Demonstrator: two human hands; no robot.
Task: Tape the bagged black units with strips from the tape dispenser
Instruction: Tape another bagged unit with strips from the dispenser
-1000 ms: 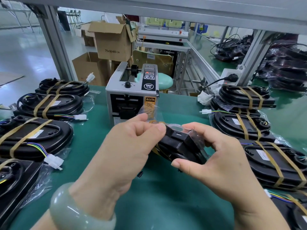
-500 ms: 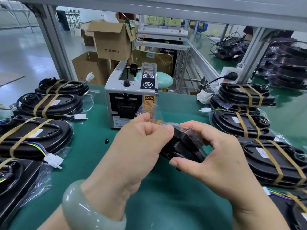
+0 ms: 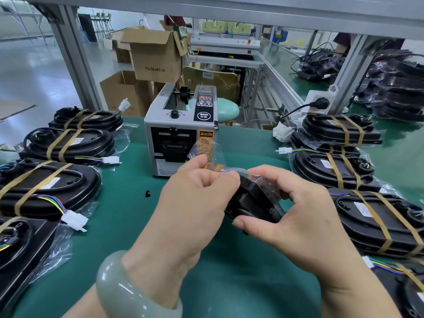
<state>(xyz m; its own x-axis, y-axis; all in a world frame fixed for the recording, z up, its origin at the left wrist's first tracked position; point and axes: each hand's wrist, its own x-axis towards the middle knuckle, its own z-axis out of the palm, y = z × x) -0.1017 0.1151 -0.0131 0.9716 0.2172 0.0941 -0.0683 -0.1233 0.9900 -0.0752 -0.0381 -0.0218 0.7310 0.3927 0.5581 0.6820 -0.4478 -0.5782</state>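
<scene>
Half-hidden — black unit point(image 3: 255, 201) (bagged), between left hand point(image 3: 195, 203), right hand point(image 3: 300, 216)

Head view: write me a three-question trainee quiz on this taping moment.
1. True or false: both the left hand and the right hand hold the bagged black unit.
2. The tape dispenser stands: A) on the green table beyond the hands; B) on a stool; C) on the floor.
3. Fill in: the pale bracelet is on the ___ wrist.
Key: 1 true; 2 A; 3 left.
</scene>
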